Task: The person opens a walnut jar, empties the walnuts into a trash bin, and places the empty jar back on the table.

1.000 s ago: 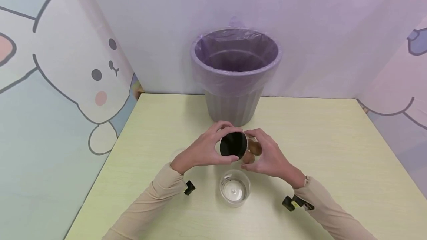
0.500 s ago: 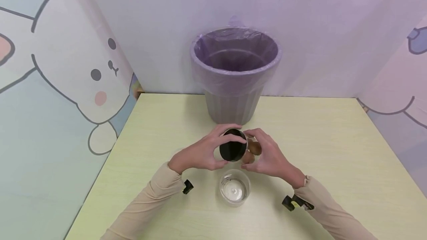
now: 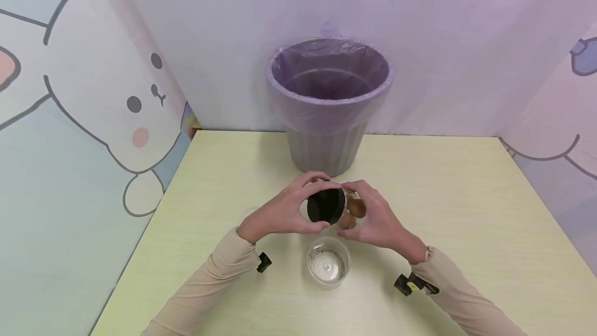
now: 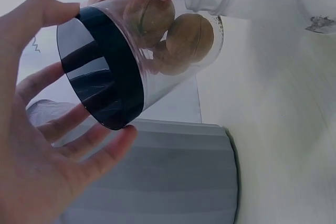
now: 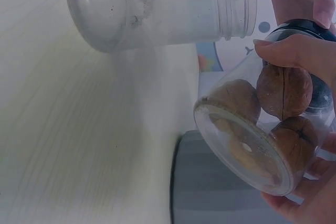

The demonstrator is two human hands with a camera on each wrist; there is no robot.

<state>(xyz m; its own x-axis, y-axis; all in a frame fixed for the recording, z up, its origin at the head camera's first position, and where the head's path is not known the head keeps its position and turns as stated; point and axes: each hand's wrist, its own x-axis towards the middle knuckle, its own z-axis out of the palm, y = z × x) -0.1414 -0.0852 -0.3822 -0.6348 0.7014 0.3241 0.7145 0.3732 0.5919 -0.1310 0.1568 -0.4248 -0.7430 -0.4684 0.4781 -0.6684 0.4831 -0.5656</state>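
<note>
A clear jar of walnuts [image 5: 285, 92] with a black lid [image 3: 325, 205] is held tilted above the table, its lid toward the left. My left hand [image 3: 291, 206] curls round the lid, thumb and fingertips at its rim; the left wrist view shows space between the palm and the lid's flat top [image 4: 86, 72]. My right hand [image 3: 373, 217] grips the jar's clear body. Several walnuts [image 4: 190, 38] show through the wall. Below the hands, an uncapped clear jar [image 3: 328, 263] stands upright on the table, with a dark smudge on its wall in the right wrist view.
A grey bin [image 3: 326, 144] with a purple-tinted liner stands at the back of the pale wooden table [image 3: 448, 196], just beyond the hands. Something clear and round [image 3: 249, 213] is partly hidden by the left wrist. Rabbit-print walls flank the table.
My left fingers have shifted round the black lid: at half a second ago a finger lay across its top, and now fingers and thumb are back at its rim. The right hand holds still.
</note>
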